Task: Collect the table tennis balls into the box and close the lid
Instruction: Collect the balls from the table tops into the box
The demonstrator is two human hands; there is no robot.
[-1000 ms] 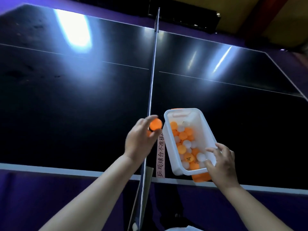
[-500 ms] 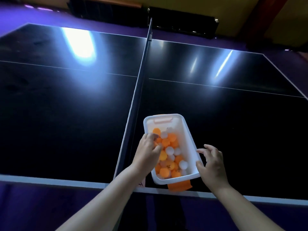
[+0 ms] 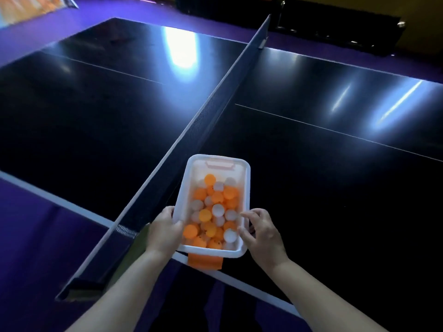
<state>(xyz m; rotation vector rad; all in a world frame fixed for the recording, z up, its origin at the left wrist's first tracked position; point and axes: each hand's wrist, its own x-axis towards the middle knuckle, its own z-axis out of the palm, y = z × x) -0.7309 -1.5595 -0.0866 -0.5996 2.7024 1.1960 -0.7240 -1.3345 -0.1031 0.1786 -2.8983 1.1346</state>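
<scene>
A white plastic box sits on the near edge of the black table tennis table, just right of the net. It holds several orange and white balls. An orange latch hangs from its near end and another shows at the far end. My left hand grips the box's left rim with the thumb over the edge. My right hand holds the right rim near the front corner, fingers curled over it. No lid is in view.
The net runs from the near left to the far post, close along the box's left side. Purple floor surrounds the table. A dark bench or barrier stands beyond the far edge.
My left hand dropped the orange ball into the box and moved to the left rim. My right hand closed onto the right rim. My view swung to the left.
</scene>
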